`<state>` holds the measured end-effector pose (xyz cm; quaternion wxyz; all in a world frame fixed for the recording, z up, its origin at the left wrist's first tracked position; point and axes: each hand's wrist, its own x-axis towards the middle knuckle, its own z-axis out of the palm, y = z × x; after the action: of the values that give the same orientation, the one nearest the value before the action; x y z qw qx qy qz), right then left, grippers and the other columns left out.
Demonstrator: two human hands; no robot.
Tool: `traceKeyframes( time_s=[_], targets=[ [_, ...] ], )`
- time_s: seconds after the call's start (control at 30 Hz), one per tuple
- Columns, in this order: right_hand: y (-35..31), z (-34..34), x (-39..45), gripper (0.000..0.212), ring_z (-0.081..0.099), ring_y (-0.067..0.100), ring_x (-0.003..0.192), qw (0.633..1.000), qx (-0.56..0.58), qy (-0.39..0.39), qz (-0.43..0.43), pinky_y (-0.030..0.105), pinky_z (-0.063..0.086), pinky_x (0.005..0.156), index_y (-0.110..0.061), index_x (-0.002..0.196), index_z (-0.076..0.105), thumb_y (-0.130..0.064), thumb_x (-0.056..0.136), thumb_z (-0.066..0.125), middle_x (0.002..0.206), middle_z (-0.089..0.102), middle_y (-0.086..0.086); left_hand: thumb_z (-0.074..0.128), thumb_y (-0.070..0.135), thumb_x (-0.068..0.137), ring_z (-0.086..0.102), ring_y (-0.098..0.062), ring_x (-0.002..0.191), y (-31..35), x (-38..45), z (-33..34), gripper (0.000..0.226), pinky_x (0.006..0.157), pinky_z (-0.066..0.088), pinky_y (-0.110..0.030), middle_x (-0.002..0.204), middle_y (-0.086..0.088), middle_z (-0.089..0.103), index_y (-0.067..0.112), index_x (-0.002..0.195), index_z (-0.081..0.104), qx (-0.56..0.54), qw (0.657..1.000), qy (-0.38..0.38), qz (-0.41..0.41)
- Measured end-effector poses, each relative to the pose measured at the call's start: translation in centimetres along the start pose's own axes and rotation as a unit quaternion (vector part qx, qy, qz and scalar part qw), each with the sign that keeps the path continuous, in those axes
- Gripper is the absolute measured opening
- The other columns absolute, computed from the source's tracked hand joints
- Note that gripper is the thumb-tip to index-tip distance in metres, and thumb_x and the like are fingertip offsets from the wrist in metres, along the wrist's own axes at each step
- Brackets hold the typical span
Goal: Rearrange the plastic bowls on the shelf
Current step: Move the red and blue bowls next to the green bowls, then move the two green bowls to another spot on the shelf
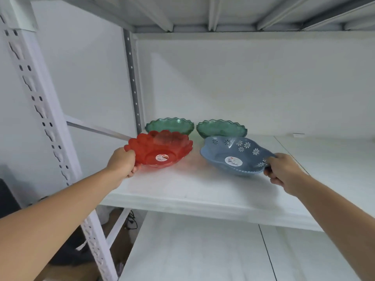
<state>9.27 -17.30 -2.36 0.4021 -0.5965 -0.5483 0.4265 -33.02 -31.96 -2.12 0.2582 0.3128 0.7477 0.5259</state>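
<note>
The left hand (pixel 123 162) grips the near-left rim of a translucent red plastic bowl with a scalloped, petal-like edge (pixel 160 150): the thumb lies over the rim and the fingers curl under it, closed on the plastic. The bowl tilts, its left side raised in the hand. The right hand (pixel 284 170) pinches the near-right rim of an opaque blue plastic bowl with a wavy edge and white flower cut-outs (pixel 235 156), thumb on top and fingers folded beneath, clamped on the rim. This bowl also tilts, its inside turned toward the camera. Each bowl carries a round sticker in its middle.

Both bowls sit at the front of a white shelf board (pixel 194 191), the red one on the left, the blue one on the right, with a gap between them. Behind them, at the far side near the back wall, stand two translucent green plastic bowls with zigzag rims, a left green bowl (pixel 169 125) just behind the red one and a right green bowl (pixel 222 127) just behind the blue one. A perforated white metal upright (pixel 40 106) frames the shelf at the near left.
</note>
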Motion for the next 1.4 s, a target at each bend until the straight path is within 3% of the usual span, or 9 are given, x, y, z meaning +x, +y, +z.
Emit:
traceKeyframes(
  time_s=[0.47,0.57,0.63,0.7,0.77,0.83,1.07,1.23,1.4],
  targets=[
    [1.0,1.5,-2.3,0.018,0.036,0.019,0.046,0.998,-0.062,0.014,0.017,0.023,0.025,0.045,-0.002,0.096,0.063,-0.010,0.100,0.046,0.070,0.059,0.019,0.045,0.028,0.098,0.048,-0.019,0.043,-1.9,2.7,-1.3,0.027,0.047,0.034,-0.024,0.065,-0.012,0.066,0.005,0.099,0.059,0.075,0.996,-0.048,0.031],
    [1.0,0.6,-1.5,0.041,0.040,0.021,0.047,0.992,-0.127,0.014,0.012,0.024,0.031,0.044,0.004,0.107,0.064,-0.034,0.105,0.047,0.068,0.057,0.016,0.041,0.064,0.091,0.070,-0.032,0.085,-1.9,3.2,-2.4,0.072,0.066,0.045,-0.034,0.104,-0.016,0.075,0.005,0.126,0.060,0.223,0.972,0.015,0.067],
    [0.7,0.1,-1.1,0.063,0.050,0.025,0.053,0.987,-0.156,0.040,0.000,0.029,0.041,0.048,-0.002,0.126,0.058,-0.056,0.096,0.046,0.078,0.058,0.014,0.035,0.074,0.091,0.061,-0.038,0.119,-1.9,3.3,-3.0,0.079,0.085,0.046,-0.043,0.136,-0.014,0.063,0.018,0.145,0.051,0.273,0.955,0.077,0.092],
    [0.0,-0.1,-1.1,0.068,0.067,0.037,0.082,0.978,-0.195,0.073,-0.025,0.040,0.054,0.070,-0.012,0.139,0.052,-0.062,0.094,0.045,0.108,0.065,0.016,0.033,0.074,0.090,0.053,-0.037,0.131,-1.8,3.5,-3.4,0.082,0.100,0.046,-0.049,0.148,-0.011,0.052,0.022,0.153,0.044,0.248,0.956,0.090,0.129],
    [-1.0,0.1,-1.1,0.064,0.065,0.041,0.112,0.969,-0.220,0.090,-0.069,0.049,0.054,0.095,-0.014,0.147,0.048,-0.057,0.099,0.046,0.134,0.062,0.017,0.036,0.070,0.091,0.047,-0.033,0.138,-1.4,3.8,-3.5,0.081,0.111,0.041,-0.051,0.151,-0.008,0.049,0.022,0.156,0.042,0.207,0.961,0.085,0.160],
    [-1.9,0.5,-1.1,0.063,0.061,0.039,0.123,0.966,-0.223,0.078,-0.100,0.050,0.049,0.103,-0.015,0.150,0.048,-0.054,0.101,0.047,0.142,0.059,0.018,0.038,0.068,0.094,0.045,-0.029,0.142,-0.9,4.1,-3.3,0.078,0.116,0.037,-0.050,0.156,-0.004,0.047,0.024,0.158,0.041,0.181,0.964,0.075,0.181],
    [-4.2,1.1,-0.5,0.057,0.042,0.040,0.139,0.951,-0.281,0.083,-0.101,0.049,0.039,0.109,-0.018,0.150,0.052,-0.045,0.100,0.046,0.141,0.060,0.015,0.039,0.062,0.098,0.051,-0.025,0.139,2.3,4.8,-1.6,0.072,0.114,0.040,-0.045,0.156,-0.005,0.051,0.019,0.156,0.045,0.150,0.969,0.052,0.188],
    [-4.6,0.6,2.0,0.053,0.058,0.036,0.122,0.962,-0.244,0.051,-0.111,0.047,0.050,0.102,-0.021,0.138,0.059,-0.050,0.096,0.049,0.133,0.063,0.015,0.041,0.056,0.102,0.052,-0.029,0.136,4.5,5.7,-1.1,0.067,0.103,0.040,-0.040,0.151,-0.010,0.055,0.012,0.152,0.050,0.159,0.968,0.076,0.178],
    [-5.5,1.0,5.3,0.053,0.057,0.035,0.126,0.959,-0.248,0.013,-0.135,0.044,0.047,0.102,-0.016,0.145,0.055,-0.048,0.102,0.049,0.140,0.060,0.015,0.031,0.064,0.087,0.062,-0.042,0.118,5.8,7.4,-1.0,0.089,0.085,0.045,-0.041,0.130,-0.025,0.066,-0.008,0.133,0.056,0.159,0.974,0.095,0.127]
  ],
)
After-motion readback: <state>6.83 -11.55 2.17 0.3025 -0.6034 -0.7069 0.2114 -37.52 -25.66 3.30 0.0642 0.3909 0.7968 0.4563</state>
